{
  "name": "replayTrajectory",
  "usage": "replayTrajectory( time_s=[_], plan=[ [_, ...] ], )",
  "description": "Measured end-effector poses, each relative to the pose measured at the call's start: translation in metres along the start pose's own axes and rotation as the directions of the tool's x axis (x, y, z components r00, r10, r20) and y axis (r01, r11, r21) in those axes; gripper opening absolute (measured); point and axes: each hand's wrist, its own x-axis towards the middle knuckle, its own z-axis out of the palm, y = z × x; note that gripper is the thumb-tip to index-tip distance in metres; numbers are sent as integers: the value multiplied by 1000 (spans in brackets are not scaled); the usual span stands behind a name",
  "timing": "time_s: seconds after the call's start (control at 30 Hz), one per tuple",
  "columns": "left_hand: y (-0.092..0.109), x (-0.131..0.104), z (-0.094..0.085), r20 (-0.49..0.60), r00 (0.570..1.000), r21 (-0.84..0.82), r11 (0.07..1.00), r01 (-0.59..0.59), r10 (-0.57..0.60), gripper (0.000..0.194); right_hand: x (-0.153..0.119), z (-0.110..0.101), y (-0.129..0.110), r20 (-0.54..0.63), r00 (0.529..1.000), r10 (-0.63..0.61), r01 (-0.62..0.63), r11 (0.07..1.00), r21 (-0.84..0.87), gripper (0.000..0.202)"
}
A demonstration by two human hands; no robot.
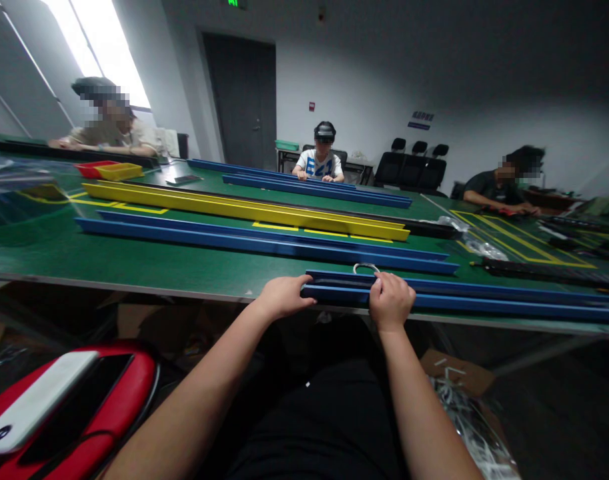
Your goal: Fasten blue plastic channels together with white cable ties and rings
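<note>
A long blue channel rail (494,303) lies along the near edge of the green table, running off to the right. My left hand (284,297) grips its left end, thumb and fingers on opposite sides. Over the same rail, my right hand (392,301) is closed, its fingers curled. A thin white cord (365,267) makes a small loop beside the right fingers and seems pinched in them; its ends are hidden. Just beyond, another blue rail (264,245) lies on the table, with a yellow rail (244,210) behind it.
More blue rails (314,190) lie farther back, near red and yellow trays (117,171). Clear plastic (484,250) is at the right. Several people sit around the table (184,267). A red seat (129,393) holding a white device (39,400) stands lower left; a cardboard box (459,373) is lower right.
</note>
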Motion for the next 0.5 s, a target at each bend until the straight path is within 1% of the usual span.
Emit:
replayTrajectory(
  time_s=[0.27, 0.4, 0.5],
  plan=[
    [-1, 0, -3, 19, 1000, -49, 999, 7, -6, 66, 1, -1, -1, 7, 1000, 3, -3, 1000, 3, 29],
    [0, 0, -3, 39, 999, -74, 997, 17, -14, 60, 1, -1, -1, 11, 1000, 7, -7, 1000, 4, 30],
    [1, -3, -1, 10, 1000, -90, 996, 14, -14, 62, 0, -1, -1, 12, 1000, 8, -8, 1000, 2, 30]
  ],
)
